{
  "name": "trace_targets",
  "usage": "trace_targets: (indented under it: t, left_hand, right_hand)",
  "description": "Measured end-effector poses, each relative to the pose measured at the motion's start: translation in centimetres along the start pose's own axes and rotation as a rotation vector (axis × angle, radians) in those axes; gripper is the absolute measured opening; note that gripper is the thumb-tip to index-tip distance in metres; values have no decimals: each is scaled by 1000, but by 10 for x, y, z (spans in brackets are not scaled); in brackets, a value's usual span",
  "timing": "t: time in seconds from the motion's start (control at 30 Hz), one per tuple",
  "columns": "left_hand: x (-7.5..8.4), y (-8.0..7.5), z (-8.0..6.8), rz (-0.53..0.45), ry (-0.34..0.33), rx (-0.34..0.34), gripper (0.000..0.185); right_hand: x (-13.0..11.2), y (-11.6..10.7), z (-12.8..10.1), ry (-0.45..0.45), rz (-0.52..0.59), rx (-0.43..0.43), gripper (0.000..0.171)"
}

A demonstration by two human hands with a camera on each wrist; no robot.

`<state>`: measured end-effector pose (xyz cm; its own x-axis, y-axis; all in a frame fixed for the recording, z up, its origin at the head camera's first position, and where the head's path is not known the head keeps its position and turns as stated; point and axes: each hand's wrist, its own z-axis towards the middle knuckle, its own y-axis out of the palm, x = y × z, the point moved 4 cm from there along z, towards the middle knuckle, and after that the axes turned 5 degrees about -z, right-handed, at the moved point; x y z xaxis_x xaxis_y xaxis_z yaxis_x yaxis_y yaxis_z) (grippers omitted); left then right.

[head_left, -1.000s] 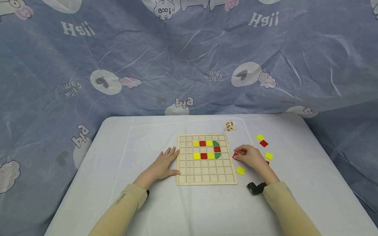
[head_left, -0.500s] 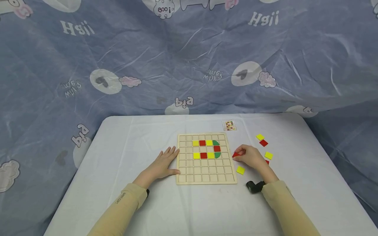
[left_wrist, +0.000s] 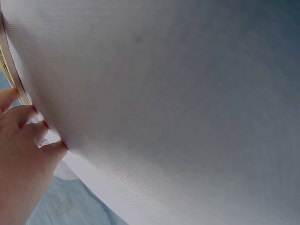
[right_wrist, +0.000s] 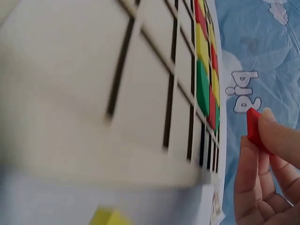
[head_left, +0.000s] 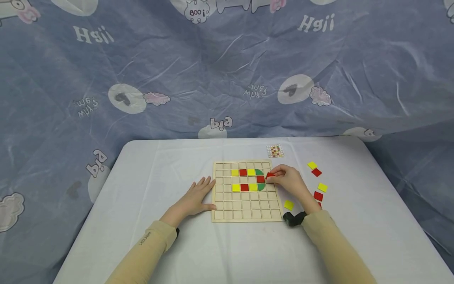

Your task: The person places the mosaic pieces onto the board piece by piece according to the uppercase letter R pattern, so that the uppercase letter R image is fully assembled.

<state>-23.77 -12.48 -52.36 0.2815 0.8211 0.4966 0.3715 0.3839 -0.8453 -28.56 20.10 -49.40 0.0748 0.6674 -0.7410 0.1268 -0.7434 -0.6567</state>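
My right hand (head_left: 289, 180) pinches a red square tile (right_wrist: 254, 127) between thumb and fingers, over the right edge of a wooden grid board (head_left: 248, 215). In the head view that tile overlaps the board just right of a red tile (head_left: 260, 179) lying in the grid. Yellow, red and green tiles lie in the grid, among them two rounded green pieces (head_left: 261, 187). At the board's left edge my left hand (head_left: 193, 200) rests with fingers spread, fingertips and thumb against the rim. The left wrist view shows the same hand (left_wrist: 23, 150) beside the board's rim (left_wrist: 14, 70).
Several loose red and yellow tiles (head_left: 322, 187) lie on the white table (head_left: 170, 165) right of the board. A yellow tile (head_left: 289, 205) sits close to its right edge. Behind the board lies a small pattern card (head_left: 275, 150). A patterned blue cloth (head_left: 213, 71) hangs beyond the table.
My right hand has lifted a red tile from beside the board and carried it left and away from me, over the board's right edge. The left hand has stayed in place.
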Motion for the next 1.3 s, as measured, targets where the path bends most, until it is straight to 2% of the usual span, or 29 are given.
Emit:
trace_targets:
  t: [0.27,0.7,1.03,1.2,1.3]
  left_hand:
    - [-1,1,0,5,-2,-3,95]
    - [1,0,0,3,1,-3,95]
    - [1,0,1,1,-5,-9,95]
    - [0,1,1,-1,-5,-8,95]
    - [-1,1,1,0,-3,-8,95]
  right_hand:
    - [-22,24,11,-25,102,-35,27]
    - [-50,59,19,-36,92,-68,18]
    - [-67,83,20,-118,-13,-77,10]
    - [-72,87,21,-165,-124,-75,6]
    - [-72,88,22,-169,-153,-79,5]
